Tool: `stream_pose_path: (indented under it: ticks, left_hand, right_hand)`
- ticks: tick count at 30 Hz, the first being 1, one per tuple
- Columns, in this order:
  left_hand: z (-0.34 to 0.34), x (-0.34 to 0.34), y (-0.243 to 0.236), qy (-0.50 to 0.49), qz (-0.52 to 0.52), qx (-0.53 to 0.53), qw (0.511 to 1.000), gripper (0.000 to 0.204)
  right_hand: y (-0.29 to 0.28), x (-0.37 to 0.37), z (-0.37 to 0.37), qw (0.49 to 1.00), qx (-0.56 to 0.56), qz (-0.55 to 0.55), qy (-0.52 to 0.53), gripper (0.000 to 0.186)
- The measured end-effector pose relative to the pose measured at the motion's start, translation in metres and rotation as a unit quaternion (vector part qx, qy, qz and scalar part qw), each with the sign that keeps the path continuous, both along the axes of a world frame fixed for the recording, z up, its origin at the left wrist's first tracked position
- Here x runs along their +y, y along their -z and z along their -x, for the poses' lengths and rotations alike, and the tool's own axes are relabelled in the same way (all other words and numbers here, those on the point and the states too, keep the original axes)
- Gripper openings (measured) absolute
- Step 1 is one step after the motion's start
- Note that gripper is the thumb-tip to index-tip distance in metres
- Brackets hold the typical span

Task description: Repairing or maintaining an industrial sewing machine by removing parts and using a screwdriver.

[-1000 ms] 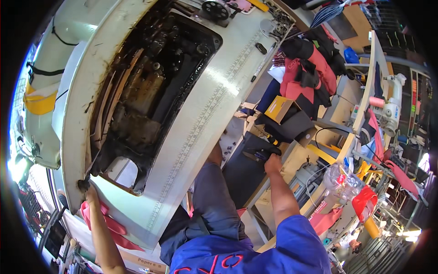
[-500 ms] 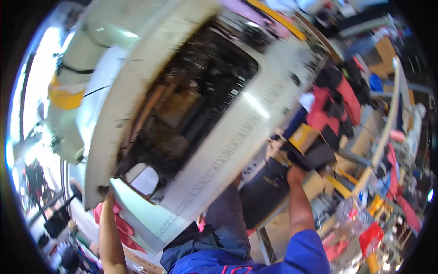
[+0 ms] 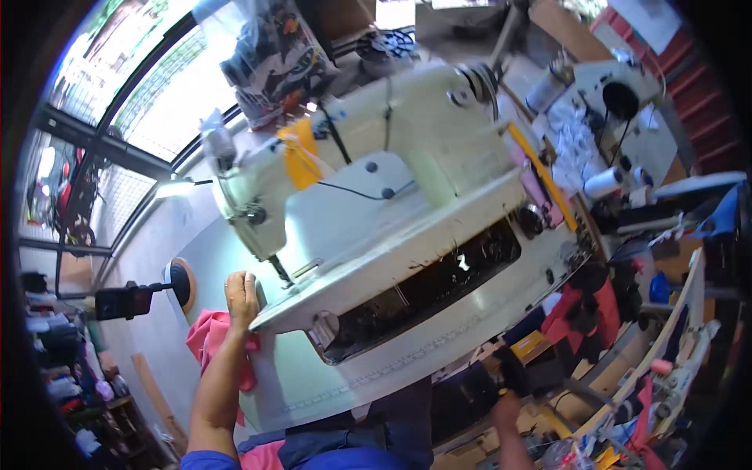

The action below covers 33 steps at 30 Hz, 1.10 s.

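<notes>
Here the left hand (image 3: 241, 298) lies flat with the fingers open on the left end of the cream-white metal sewing machine (image 3: 376, 211), which is tilted over the white desk (image 3: 313, 376). A pink cloth (image 3: 207, 337) lies just under this hand. The right hand (image 3: 507, 407) is low near dark objects; its grip I cannot tell.

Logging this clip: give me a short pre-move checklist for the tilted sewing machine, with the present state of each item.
1. Left hand on the end of the sewing machine bed: ok.
2. Machine lifted, opening in the table exposed: ok.
3. Right hand free of the machine, low beside the table: ok.
4. Right hand grip: cannot tell.
5. Pink cloth out from under the bed: cannot tell.
</notes>
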<state>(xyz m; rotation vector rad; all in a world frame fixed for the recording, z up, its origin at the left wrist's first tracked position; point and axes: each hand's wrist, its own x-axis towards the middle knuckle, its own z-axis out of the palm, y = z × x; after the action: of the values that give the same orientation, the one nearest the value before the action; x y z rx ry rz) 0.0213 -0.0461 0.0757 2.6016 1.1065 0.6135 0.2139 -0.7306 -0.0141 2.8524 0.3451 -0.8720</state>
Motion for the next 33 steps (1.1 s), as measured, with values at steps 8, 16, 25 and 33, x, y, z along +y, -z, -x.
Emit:
stream_pose_path:
  ticks: [8, 16, 25, 33]
  left_hand:
    - [0.021, -0.147, -0.135, -0.118, 0.279, -0.207, 0.930, 0.031]
    - [-0.006, -0.208, -0.166, -0.119, 0.602, -0.363, 0.702, 0.036]
    - [-0.030, -0.021, -0.066, -0.230, 0.351, -0.259, 0.870, 0.038]
    - [-0.059, 0.012, -0.012, -0.201, 0.327, -0.375, 0.844, 0.046]
  right_hand:
    - [-0.256, 0.254, 0.014, 0.867, 0.138, -0.418, -0.235, 0.025]
    - [-0.273, 0.420, 0.062, 0.736, 0.227, -0.511, -0.382, 0.039]
    - [-0.323, 0.495, -0.256, 0.871, -0.174, -0.438, -0.137, 0.025]
    - [-0.242, 0.549, -0.467, 0.924, -0.155, -0.330, -0.112, 0.056]
